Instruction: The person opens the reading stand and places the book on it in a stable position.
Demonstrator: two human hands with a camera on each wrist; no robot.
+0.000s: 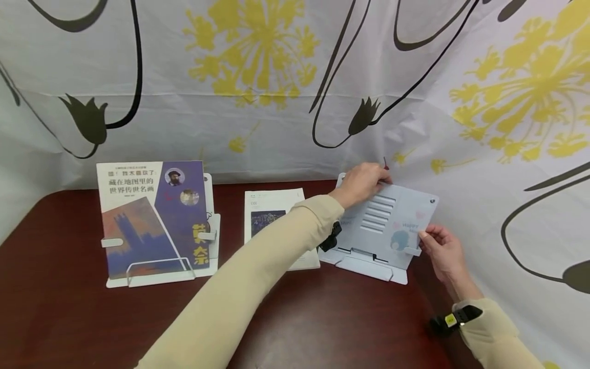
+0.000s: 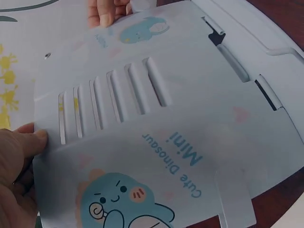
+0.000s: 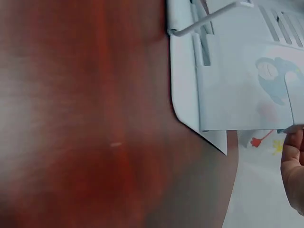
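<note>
A pale blue-white book stand with slots and cartoon dinosaur prints leans back on the table at the right. My left hand grips its top edge, thumb on the front face and fingers behind in the left wrist view. At the right side edge, my right hand pinches the panel beside a small side clip. A wire page holder crosses the base lip in the right wrist view. Nothing rests on the stand's face, where the lettering "Cute Dinosaur Mini" shows.
At the left, a purple and white book stands on another white book stand, held by clips and a wire. A white book lies in the middle, partly behind my left sleeve. Patterned cloth hangs behind the dark red table.
</note>
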